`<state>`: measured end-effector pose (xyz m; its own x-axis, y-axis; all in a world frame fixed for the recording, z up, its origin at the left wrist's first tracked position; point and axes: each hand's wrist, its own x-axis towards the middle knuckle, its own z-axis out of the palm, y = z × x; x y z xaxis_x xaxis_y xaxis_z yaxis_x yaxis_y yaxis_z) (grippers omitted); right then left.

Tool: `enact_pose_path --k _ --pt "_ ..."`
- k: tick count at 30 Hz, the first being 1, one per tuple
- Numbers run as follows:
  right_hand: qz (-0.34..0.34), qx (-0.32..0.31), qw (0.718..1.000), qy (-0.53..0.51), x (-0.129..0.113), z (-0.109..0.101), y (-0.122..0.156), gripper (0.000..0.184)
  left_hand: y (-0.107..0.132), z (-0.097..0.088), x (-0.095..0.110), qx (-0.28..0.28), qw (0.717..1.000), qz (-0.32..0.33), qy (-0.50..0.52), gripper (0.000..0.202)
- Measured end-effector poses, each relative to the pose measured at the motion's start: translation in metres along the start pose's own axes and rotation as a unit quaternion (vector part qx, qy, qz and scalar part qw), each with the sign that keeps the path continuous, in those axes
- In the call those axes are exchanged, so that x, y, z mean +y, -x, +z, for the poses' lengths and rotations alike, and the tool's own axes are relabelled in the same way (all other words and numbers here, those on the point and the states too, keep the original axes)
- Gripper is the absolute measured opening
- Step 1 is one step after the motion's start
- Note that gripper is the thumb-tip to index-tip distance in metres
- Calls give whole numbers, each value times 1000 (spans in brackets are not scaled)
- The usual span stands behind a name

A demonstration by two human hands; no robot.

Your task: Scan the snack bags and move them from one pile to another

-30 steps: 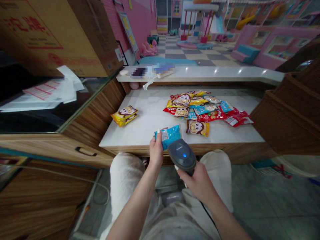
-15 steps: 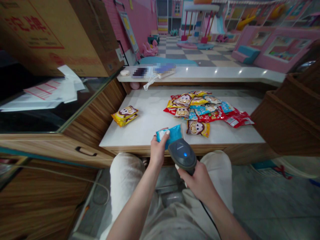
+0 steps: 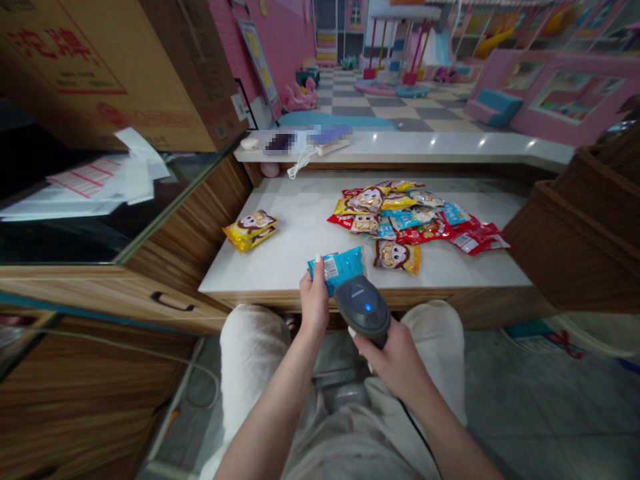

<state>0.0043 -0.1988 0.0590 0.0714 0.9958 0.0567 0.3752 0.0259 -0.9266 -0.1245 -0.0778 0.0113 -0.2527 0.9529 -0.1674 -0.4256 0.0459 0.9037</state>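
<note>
My left hand [image 3: 313, 305] is closed on a blue snack packet [image 3: 340, 268], held at the near edge of the white counter [image 3: 300, 233] with its white barcode label facing me. My right hand [image 3: 393, 360] grips a grey barcode scanner [image 3: 363, 308] with a blue light lit, its head just below and right of the packet. A heap of red, yellow and blue snack packets [image 3: 405, 217] lies on the counter beyond. Two yellow packets [image 3: 249, 230] sit stacked apart at the counter's left.
A raised white ledge [image 3: 425, 147] runs behind the counter, with a cable and small items on it. A glass-topped wooden cabinet [image 3: 125, 220] with papers and a cardboard box [image 3: 110, 67] stands left. Wicker baskets [image 3: 580, 227] stand right. My knees are under the counter edge.
My left hand turned the blue packet: half a second ago the fingers covered its front, now the barcode label shows again. The scanner stays close under it.
</note>
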Motion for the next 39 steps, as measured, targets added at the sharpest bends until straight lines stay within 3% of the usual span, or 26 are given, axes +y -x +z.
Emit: enact_pose_path --k 9,17,21,24,26,27,29,31,35,39 --pt "-7 -12 1000 2 -4 -2 -1 18 0 2 5 -31 999 25 28 63" --pt "-3 -10 1000 5 -5 -3 2 19 -8 -7 -6 -14 999 35 -28 65" --pt "2 -2 1000 12 0 -6 4 19 -23 -12 0 26 997 67 -43 61" --pt "6 10 1000 17 8 -11 7 20 -48 -25 15 66 986 123 -95 55" --pt "15 16 1000 17 15 -13 10 21 -70 -37 31 59 958 208 -191 48" --pt "18 20 999 17 18 -15 11 21 -81 -44 41 48 931 261 -253 44" --pt "25 28 999 16 25 -16 13 20 -103 -58 60 29 854 356 -378 43" --pt "30 33 999 16 30 -18 15 21 -121 -69 76 19 783 399 -477 49" --pt "33 38 999 14 33 -19 17 23 -140 -80 83 23 702 362 -613 57" --pt "36 30 999 11 33 -19 16 21 -146 -82 70 -26 668 316 -673 72"
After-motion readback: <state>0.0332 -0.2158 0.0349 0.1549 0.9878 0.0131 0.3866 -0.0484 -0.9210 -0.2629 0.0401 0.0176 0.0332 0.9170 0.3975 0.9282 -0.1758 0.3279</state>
